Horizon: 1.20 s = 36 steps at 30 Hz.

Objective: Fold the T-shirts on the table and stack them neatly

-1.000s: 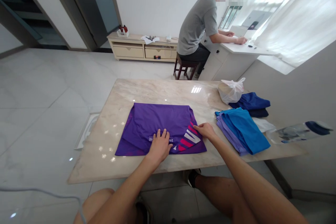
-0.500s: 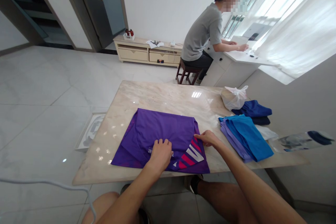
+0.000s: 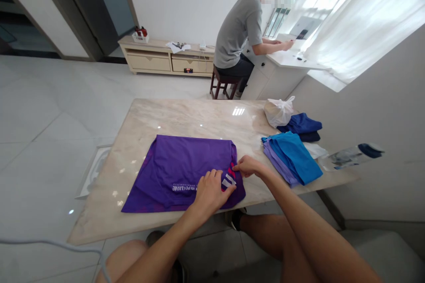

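A purple shirt (image 3: 186, 159) lies flat and partly folded on the table, with white lettering and a pink-and-white striped logo near its right side. My left hand (image 3: 210, 190) rests palm down on the shirt beside the logo, fingers laid out and thumb apart. At the shirt's right edge, my right hand (image 3: 247, 166) pinches the fabric by the logo. The shirt's lower right corner is drawn up and rounded. Part of the lettering and logo is hidden under my left hand.
Right of the shirt on the marble-look table (image 3: 186, 115) lie folded blue and lilac clothes (image 3: 295, 154), dark blue clothes (image 3: 303, 124), a white plastic bag (image 3: 279, 112) and a clear bottle (image 3: 352, 158). A person (image 3: 237, 31) sits on a stool at a desk beyond.
My left hand has slid right across the shirt to the logo, uncovering more lettering. The shirt's lower right corner has pulled in. The whole view has shifted slightly.
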### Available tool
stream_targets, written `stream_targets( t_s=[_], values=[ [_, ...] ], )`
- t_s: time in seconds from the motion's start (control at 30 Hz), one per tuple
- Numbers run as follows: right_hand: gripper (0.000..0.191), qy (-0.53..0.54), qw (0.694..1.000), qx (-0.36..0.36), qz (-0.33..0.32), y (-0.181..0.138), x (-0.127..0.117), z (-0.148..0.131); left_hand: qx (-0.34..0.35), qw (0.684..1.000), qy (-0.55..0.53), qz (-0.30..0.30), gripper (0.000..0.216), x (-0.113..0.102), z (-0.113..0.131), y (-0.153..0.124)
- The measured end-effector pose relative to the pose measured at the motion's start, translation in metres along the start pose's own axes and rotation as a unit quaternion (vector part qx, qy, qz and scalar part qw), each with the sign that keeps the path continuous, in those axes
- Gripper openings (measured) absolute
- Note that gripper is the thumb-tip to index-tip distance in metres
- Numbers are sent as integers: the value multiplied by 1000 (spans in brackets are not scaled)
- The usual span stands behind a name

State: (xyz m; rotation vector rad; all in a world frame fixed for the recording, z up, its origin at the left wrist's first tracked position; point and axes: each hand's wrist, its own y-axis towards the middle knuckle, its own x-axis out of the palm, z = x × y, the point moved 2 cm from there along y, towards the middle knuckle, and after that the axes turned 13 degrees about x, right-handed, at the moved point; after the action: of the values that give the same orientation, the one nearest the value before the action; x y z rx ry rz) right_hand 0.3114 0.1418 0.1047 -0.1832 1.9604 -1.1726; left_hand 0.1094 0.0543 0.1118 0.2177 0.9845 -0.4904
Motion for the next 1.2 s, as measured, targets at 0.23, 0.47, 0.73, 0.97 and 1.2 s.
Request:
stream_targets(
  t_s=[0.23, 0.47, 0.73, 0.97, 1.2],
  values=[
    [36, 78, 997, 6, -14, -13, 6, -13, -63, 991, -116, -4, 67, 24, 20, 23],
    [31, 128, 989, -21, -73, -13, 7, -17, -119, 982, -145, 19, 22, 47, -2, 39],
    [54, 149, 988, 24, -30, 14, -1, -1, -90, 947, -296, 84, 11, 57, -11, 46],
    [38, 195, 974, 35, 108, 34, -3, 1, -81, 921, -379, 48, 15, 70, 11, 38],
    [29, 194, 962, -8, 194, 28, -13, -19, -121, 901, -408, 78, 12, 47, -3, 26]
  ],
)
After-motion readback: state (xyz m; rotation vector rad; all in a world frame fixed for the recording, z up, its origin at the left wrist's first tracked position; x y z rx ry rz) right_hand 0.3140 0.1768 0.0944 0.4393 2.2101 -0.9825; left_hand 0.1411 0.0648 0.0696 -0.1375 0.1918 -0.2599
